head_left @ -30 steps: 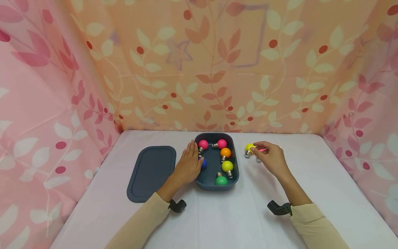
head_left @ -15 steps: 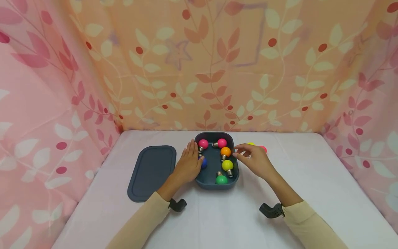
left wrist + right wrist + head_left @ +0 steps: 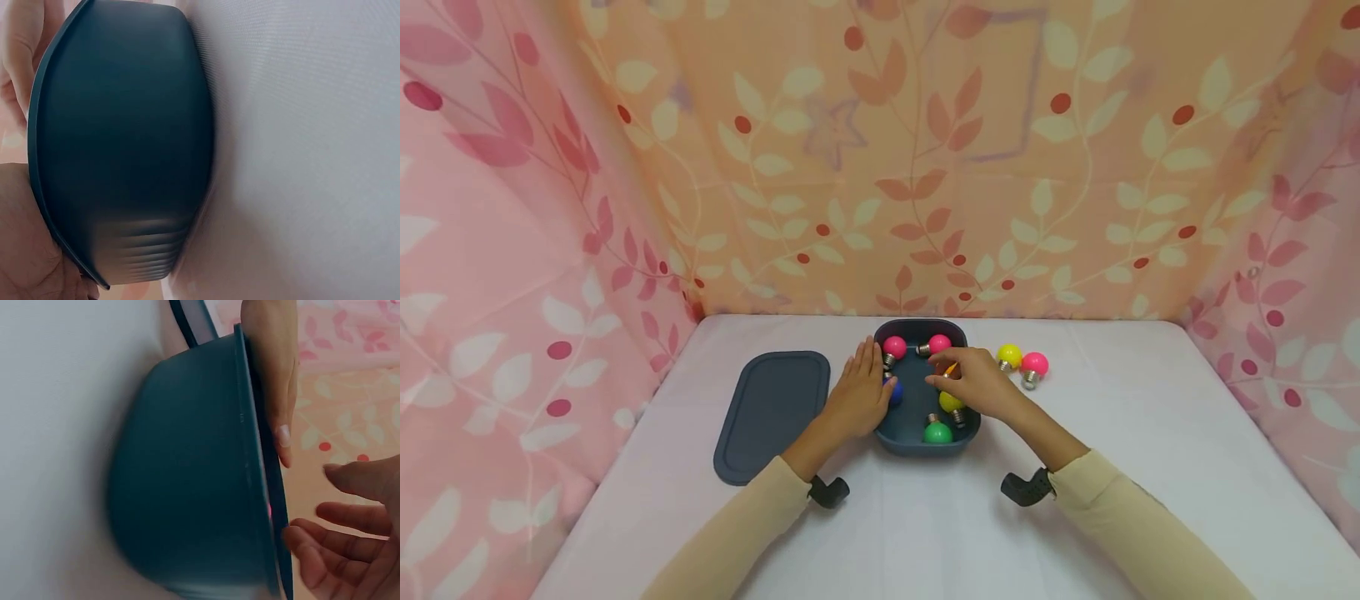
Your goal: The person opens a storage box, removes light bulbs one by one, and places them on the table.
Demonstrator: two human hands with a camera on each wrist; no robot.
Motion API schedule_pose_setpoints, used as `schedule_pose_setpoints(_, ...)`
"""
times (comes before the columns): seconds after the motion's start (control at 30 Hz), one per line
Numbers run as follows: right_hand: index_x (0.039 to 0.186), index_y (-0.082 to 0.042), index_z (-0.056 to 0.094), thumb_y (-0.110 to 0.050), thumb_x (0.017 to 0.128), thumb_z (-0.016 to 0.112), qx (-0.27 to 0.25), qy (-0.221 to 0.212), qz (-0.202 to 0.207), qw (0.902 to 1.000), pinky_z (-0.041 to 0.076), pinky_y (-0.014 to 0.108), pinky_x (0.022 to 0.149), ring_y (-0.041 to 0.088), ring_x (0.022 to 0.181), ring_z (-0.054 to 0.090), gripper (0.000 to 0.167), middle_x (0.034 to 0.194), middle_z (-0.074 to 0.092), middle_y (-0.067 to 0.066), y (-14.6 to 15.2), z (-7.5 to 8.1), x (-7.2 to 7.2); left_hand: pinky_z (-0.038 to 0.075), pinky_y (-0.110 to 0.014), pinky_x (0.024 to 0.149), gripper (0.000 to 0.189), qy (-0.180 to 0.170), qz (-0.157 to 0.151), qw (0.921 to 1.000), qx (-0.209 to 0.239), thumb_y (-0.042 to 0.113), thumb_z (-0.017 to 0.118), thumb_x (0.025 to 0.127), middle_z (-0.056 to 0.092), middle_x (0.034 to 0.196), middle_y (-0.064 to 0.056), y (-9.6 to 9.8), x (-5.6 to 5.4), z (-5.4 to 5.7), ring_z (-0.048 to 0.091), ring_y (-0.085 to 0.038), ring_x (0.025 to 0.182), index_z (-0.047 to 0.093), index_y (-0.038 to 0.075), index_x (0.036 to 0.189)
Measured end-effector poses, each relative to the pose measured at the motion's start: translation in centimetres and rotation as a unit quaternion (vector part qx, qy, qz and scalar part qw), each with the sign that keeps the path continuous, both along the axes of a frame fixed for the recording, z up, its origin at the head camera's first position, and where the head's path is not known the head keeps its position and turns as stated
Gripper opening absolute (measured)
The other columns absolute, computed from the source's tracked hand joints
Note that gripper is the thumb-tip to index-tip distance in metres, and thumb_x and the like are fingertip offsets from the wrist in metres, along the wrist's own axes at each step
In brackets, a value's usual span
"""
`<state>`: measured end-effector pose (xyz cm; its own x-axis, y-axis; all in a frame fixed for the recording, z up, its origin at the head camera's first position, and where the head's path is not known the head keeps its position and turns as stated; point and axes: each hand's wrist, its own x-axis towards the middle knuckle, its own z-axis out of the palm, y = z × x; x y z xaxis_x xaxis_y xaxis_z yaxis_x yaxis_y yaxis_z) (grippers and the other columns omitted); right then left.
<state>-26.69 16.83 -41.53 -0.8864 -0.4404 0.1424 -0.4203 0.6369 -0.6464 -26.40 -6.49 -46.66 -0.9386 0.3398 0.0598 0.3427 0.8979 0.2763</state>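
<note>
A dark blue-grey box (image 3: 927,451) stands mid-table with several coloured light bulbs inside. My left hand (image 3: 856,392) rests along its left rim, fingers straight, thumb over the edge by a blue bulb (image 3: 895,393). My right hand (image 3: 976,382) is over the box's right side, its thumb and fingers apart with nothing between them in the right wrist view. Beneath it, an orange bulb (image 3: 951,371) is mostly hidden and a yellow bulb (image 3: 951,401) partly covered. Two pink bulbs, one a back-left pink bulb (image 3: 894,347), and a green bulb (image 3: 937,432) also lie inside.
Left of the box, a flat dark lid (image 3: 772,417) lies on the white-covered table (image 3: 917,533). To the right are a loose yellow bulb (image 3: 1010,356) and a loose pink bulb (image 3: 1035,364). A patterned cloth (image 3: 925,167) hangs behind and at both sides.
My right hand has moved left from the two loose bulbs to over the box, and those bulbs remain on the table. My left hand has stayed at the rim.
</note>
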Motion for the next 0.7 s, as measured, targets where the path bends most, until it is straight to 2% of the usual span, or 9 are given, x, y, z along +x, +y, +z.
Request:
schedule_pose_setpoints(0.13,0.121,-0.002,0.071,-0.020,0.090,0.079,0.018,-0.005,0.042,0.9990,0.060,0.033,0.077,0.023,0.088,0.068,0.037,0.099,0.074,0.008,-0.9,0.0,-0.8,0.010,-0.050,0.124,0.070,0.010,-0.001,0.9999,0.003,0.040,0.032,0.111,0.002,0.169,-0.021,-0.1,-0.1,-0.1,-0.001,-0.034,0.156,0.009,-0.005,0.160)
schedule_pose_setpoints(0.27,0.121,0.000,0.071,-0.018,0.088,0.081,0.041,0.003,0.063,0.9972,0.059,0.036,0.083,0.025,0.093,0.069,0.038,0.104,0.073,0.013,-1.8,-0.2,-1.6,0.012,-0.051,0.124,0.070,0.014,-0.001,0.9999,0.002,0.039,0.033,0.111,0.003,0.168,-0.022,-0.1,-0.2,-0.1,0.001,-0.034,0.156,0.011,-0.006,0.160)
schedule_pose_setpoints(0.5,0.118,0.006,0.071,-0.016,0.085,0.084,0.054,0.017,0.099,0.9935,0.059,0.032,0.075,0.028,0.091,0.071,0.041,0.100,0.074,0.016,-3.1,-1.0,-2.9,0.011,-0.050,0.124,0.069,0.013,-0.003,0.9999,0.007,0.038,0.034,0.111,0.005,0.168,-0.023,-0.1,-0.1,-0.2,0.001,-0.034,0.156,0.013,-0.006,0.159)
schedule_pose_setpoints(0.7,0.118,0.004,0.072,-0.021,0.084,0.085,0.082,0.004,0.108,0.9908,0.058,0.034,0.078,0.028,0.093,0.070,0.044,0.098,0.075,0.012,-4.0,-1.5,-3.1,0.013,-0.051,0.123,0.069,0.022,-0.008,0.9997,0.008,0.039,0.032,0.111,0.006,0.168,-0.024,-0.1,0.0,-0.3,0.002,-0.035,0.156,0.014,-0.007,0.159)
